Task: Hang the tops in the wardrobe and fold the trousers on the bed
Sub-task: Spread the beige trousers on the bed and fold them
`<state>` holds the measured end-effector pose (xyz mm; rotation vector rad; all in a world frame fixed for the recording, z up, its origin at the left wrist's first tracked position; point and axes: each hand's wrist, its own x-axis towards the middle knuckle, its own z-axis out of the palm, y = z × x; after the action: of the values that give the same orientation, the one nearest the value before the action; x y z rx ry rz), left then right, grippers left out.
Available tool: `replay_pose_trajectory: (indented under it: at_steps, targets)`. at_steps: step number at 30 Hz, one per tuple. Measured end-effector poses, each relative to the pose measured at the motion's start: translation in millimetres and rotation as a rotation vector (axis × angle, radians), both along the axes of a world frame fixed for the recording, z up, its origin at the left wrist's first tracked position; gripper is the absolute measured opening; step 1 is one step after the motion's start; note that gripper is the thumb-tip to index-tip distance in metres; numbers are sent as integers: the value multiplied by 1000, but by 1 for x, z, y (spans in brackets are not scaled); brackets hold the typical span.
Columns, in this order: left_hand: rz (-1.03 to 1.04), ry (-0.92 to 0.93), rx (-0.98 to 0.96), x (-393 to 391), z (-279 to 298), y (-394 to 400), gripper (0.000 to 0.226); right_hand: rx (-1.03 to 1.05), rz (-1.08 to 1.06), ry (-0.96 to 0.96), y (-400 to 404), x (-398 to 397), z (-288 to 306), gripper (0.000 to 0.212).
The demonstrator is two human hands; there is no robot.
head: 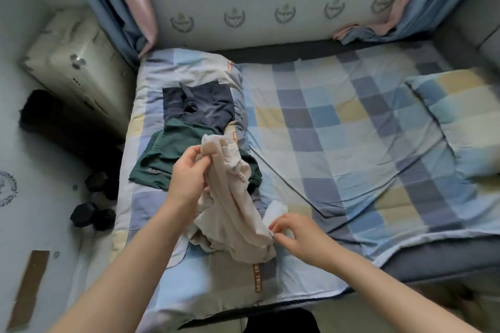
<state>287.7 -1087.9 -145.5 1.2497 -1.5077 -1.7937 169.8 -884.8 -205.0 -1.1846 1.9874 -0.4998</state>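
Observation:
A crumpled beige garment [232, 213] hangs between my hands over the left part of the bed [338, 143]. My left hand [189, 173] grips its upper end, lifted above a dark green garment [167, 154]. My right hand [292, 232] pinches its lower edge near a small white piece of cloth [276, 209]. Behind the green garment a folded navy garment [197, 108] lies flat on the checked quilt. I cannot tell whether the beige piece is a top or trousers.
A checked pillow [457, 116] lies at the bed's right side. Curtains [124, 0] hang at both back corners. A pale suitcase [75, 67] stands left of the bed, with black dumbbells [92, 213] on the floor below it.

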Motion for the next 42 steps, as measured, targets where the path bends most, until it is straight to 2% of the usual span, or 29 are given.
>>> replay_pose_trajectory:
  at_steps: [2,6,9,10,12,15,17,19,20,24,27,29,31,34,36,39,42]
  targets:
    - [-131,14,-35,-9,26,14,22,65,-187,-172,8,-4,20,28]
    - [-375,43,-149,-32,70,39,20,95,-744,-810,4,-29,45,65]
    - [-550,74,-223,-60,101,62,17,119,-831,-1170,0,-62,60,82]
    - [-590,82,-239,-69,109,69,16,121,-818,-1246,-2,-71,69,75]
    - [-660,94,-249,-87,120,85,16,80,-830,-1321,-1,-90,90,39]
    - [-735,107,-196,-115,129,114,15,-71,-896,-1294,16,-136,117,30]
    - [-742,86,-166,-131,126,132,14,-221,-1031,-1261,36,-177,130,5]
    - [-758,43,-164,-145,115,152,18,-359,-1119,-1155,61,-225,140,27]
    - [-772,22,-161,-154,107,165,21,-411,-1110,-1095,75,-247,149,32]
    - [-854,-103,-72,-188,62,221,28,-487,-933,-865,118,-310,171,35]
    - [-834,-234,-42,-205,32,250,21,-496,-843,-762,141,-339,190,33]
    - [-754,-270,-33,-217,23,263,13,-506,-803,-677,154,-358,208,32]
    - [-640,-262,-55,-229,28,268,18,-535,-780,-563,160,-372,227,33]
    - [-463,-218,-164,-247,57,259,27,-577,-772,-364,164,-386,256,32]
    - [-339,-183,-259,-257,82,242,22,-637,-810,-271,164,-395,276,30]
    - [-162,-109,-361,-273,123,207,14,-717,-864,-228,162,-409,300,30]
    - [-30,28,-439,-294,165,178,21,-811,-893,-189,160,-412,320,48]
